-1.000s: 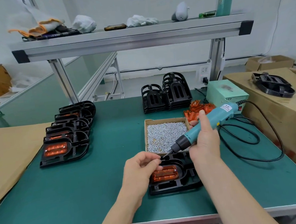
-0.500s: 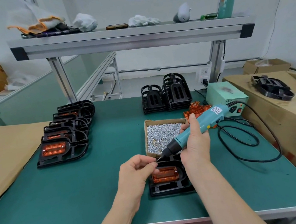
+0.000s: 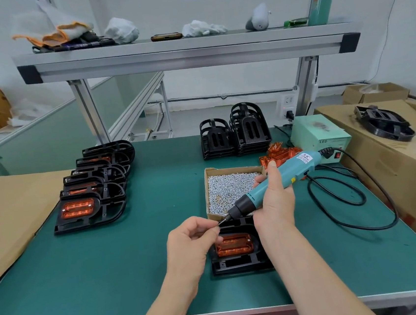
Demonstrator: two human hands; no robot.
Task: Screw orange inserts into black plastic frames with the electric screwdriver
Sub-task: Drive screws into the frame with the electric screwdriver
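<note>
My right hand (image 3: 275,199) wraps round the electric screwdriver (image 3: 284,175), thumb across its teal body. It tilts the tool so the bit points down and left at my left hand (image 3: 192,238). There my thumb and forefinger pinch together at the bit tip, on what I take for a screw (image 3: 220,222), though it is too small to be sure. The other fingers curl underneath. I judge this is to seat the screw on the bit before driving it.

The black frame (image 3: 238,264) lies flat on the green mat (image 3: 111,270), near me and right under both hands. The orange insert (image 3: 234,244) sits in its window, so the bit has only to drop.

The box of screws (image 3: 230,188) stands just beyond the frame, within a finger's reach. Loose inserts (image 3: 278,153) lie far right of it, and empty frames (image 3: 238,136) are stacked at the far edge. Frames already fitted (image 3: 94,187) overlap in a row on the left, out of the way.

The screwdriver's cable (image 3: 347,194) loops loosely back to a pale green supply box (image 3: 317,133), slack enough not to pull on my wrist. That box reads "LED" on its front. The white label on the screwdriver carries print I cannot read.
</note>
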